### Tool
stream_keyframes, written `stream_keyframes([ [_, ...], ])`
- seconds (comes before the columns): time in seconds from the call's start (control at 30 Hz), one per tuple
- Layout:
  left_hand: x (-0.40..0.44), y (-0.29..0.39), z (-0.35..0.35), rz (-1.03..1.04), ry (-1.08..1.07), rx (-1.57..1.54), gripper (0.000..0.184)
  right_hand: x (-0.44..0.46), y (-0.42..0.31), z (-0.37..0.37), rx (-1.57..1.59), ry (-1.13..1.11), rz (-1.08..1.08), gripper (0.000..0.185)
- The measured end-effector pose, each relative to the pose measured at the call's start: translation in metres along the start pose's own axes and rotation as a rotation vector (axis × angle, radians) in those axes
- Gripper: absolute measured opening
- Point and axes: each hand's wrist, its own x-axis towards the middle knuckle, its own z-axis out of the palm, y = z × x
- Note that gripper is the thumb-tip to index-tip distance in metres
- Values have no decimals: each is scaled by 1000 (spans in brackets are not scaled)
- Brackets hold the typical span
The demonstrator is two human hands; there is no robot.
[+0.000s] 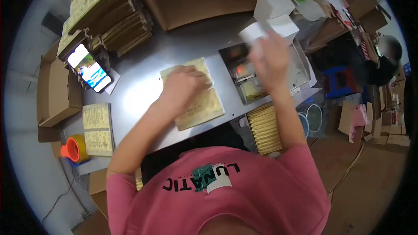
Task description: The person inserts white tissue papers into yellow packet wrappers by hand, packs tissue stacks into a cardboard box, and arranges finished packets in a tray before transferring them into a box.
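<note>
A flat yellow printed folder (201, 109) with a crease across its middle lies on the metal table. My left hand (185, 88) rests on its upper half, fingers curled together and pressed on it. Motion blurs my right hand (272, 58), raised above a dark open tray (228, 56) and close to the white boxes (283, 26). Its fingers are smeared, and I cannot make out whether it holds anything. Inside the tray are a reddish glow and a small yellowish piece (252, 90).
Bundled yellow-topped stacks (100, 13) stand back left, near a lit phone (89, 68). A second yellow folder (97, 129) and an orange tape dispenser (74, 149) lie left. A yellow stack (265, 128) sits below the table's front edge. A person (385, 63) is at far right.
</note>
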Motion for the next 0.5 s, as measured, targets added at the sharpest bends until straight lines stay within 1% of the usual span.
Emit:
stream_keyframes([
  [0.03, -14, -8, -6, 12, -23, 51, 20, -7, -29, 3, 215, -28, -91, 35],
  [0.1, -34, -12, 4, -31, 2, 89, 23, -43, -70, 28, 659, -230, -113, 39],
  [0.17, -41, -14, 14, -65, 38, 130, 26, -50, -90, 30, 730, -483, -274, 41],
  [0.2, -38, -13, 19, -71, 64, 215, 24, -49, -92, 34, 732, -485, -275, 41],
  [0.23, -35, -16, 24, -76, 92, 301, 22, -46, -90, 40, 753, -443, -444, 44],
  [0.27, -32, -23, 33, -74, 136, 334, 27, -45, -90, 43, 771, -400, -611, 47],
  [0.3, -32, -24, 35, -71, 136, 333, 27, -46, -92, 43, 768, -401, -610, 47],
  [0.37, -29, -25, 36, -192, 184, 182, 29, -47, -97, 42, 759, -497, -663, 49],
  [0.4, -30, -23, 35, -189, 184, 181, 29, -45, -103, 38, 757, -498, -661, 49],
  [0.47, -41, -13, 35, -160, 210, 129, 39, -41, -118, 27, 433, -598, -313, 51],
  [0.5, -51, -4, 40, -162, 210, 126, 39, -45, -125, 27, 434, -601, -313, 51],
])
